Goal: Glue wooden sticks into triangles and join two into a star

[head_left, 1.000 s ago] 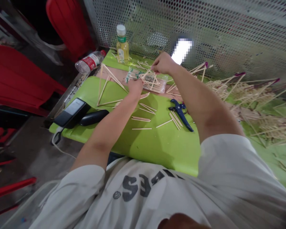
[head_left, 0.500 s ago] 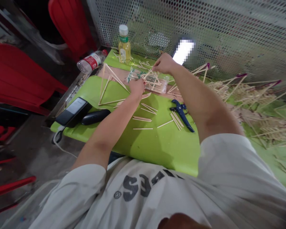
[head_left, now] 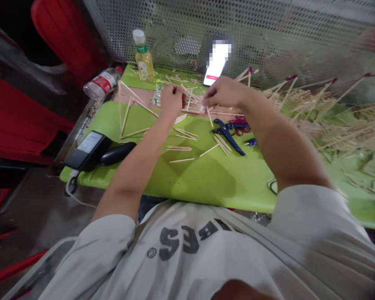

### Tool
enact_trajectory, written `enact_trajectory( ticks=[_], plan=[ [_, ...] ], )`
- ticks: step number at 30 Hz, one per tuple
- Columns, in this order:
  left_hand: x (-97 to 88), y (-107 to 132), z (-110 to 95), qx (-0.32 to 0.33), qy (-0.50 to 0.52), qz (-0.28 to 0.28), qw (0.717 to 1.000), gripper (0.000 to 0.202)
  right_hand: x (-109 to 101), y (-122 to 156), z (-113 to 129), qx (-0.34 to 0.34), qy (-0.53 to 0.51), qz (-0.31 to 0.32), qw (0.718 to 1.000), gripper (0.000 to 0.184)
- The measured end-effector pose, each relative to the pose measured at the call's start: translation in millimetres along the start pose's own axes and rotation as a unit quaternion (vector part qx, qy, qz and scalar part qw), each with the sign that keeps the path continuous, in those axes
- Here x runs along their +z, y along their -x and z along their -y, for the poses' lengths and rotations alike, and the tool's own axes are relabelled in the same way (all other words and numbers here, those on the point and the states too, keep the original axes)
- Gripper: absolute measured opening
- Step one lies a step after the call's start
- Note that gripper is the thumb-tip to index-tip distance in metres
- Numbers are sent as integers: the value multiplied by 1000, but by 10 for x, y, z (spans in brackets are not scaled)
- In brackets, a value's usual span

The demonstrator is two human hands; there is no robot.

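Note:
My left hand (head_left: 172, 101) is closed, its fingertips pressed on thin wooden sticks (head_left: 191, 99) that cross one another over a clear plastic pack; the exact grip is partly hidden. To its right, my right hand (head_left: 223, 92) pinches at the pack's right end. A single wooden stick (head_left: 209, 117) slants down from just below those fingertips. Nearer to me, several loose sticks (head_left: 179, 148) lie on the green mat (head_left: 206, 183). Beside them rests a blue-handled cutter (head_left: 228, 137). A large stick frame (head_left: 121, 110) stands left of my left hand.
A juice bottle (head_left: 144, 58) stands at the back; a red-labelled bottle (head_left: 103, 83) lies to its left. A lit phone (head_left: 218, 62) leans on the perforated metal panel (head_left: 181, 25). Stick structures with purple ties (head_left: 331, 100) crowd the right. A black device (head_left: 89, 150) sits at the left edge.
The view has shifted right. My hands have moved apart: the right has come down from above the crossed sticks to their right end, and the left has risen to their left side.

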State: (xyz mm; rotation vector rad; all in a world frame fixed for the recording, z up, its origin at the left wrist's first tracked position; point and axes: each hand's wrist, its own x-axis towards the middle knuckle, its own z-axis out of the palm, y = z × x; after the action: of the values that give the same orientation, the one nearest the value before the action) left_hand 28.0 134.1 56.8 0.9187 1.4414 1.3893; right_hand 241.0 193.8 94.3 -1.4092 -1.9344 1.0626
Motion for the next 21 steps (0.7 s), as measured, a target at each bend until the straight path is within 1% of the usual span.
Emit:
enact_trajectory(
  ticks=[3, 5, 7, 8, 9, 11, 13, 15, 16, 18, 19, 20, 21],
  plan=[
    [18, 165, -31, 34, -50, 54, 997, 37, 188, 422, 117, -21, 103, 74, 992, 33],
    [-15, 277, -4, 59, -75, 79, 992, 36, 280, 641, 194, -32, 106, 105, 988, 32],
    [-95, 368, 55, 91, -103, 90, 986, 34, 352, 830, 225, -49, 88, 146, 984, 26],
    [-148, 403, 94, 119, -132, 100, 979, 32, 390, 918, 217, -58, 74, 160, 983, 23],
    [-203, 430, 134, 148, -168, 111, 968, 31, 435, 1003, 191, -65, 56, 163, 983, 21],
    [-302, 473, 212, 166, -243, 163, 942, 28, 553, 1157, 94, -55, 3, 130, 990, 21],
    [-366, 511, 264, 153, -337, 232, 900, 20, 697, 1275, -39, -5, -46, 98, 994, 23],
    [-392, 554, 270, 131, -404, 290, 858, 12, 823, 1344, -175, 42, -61, 97, 993, 24],
    [-396, 578, 250, 122, -422, 310, 843, 11, 862, 1361, -235, 54, -57, 102, 992, 23],
    [-396, 631, 160, 112, -438, 326, 830, 12, 860, 1373, -332, 56, -39, 102, 992, 15],
    [-399, 662, 91, 112, -447, 331, 824, 14, 816, 1377, -371, 55, -32, 93, 994, 10],
    [-409, 696, 9, 116, -456, 334, 817, 17, 745, 1386, -402, 47, -17, 81, 995, 10],
    [-427, 737, -80, 133, -476, 338, 801, 22, 653, 1405, -428, 30, 9, 69, 997, 15]
  ],
)
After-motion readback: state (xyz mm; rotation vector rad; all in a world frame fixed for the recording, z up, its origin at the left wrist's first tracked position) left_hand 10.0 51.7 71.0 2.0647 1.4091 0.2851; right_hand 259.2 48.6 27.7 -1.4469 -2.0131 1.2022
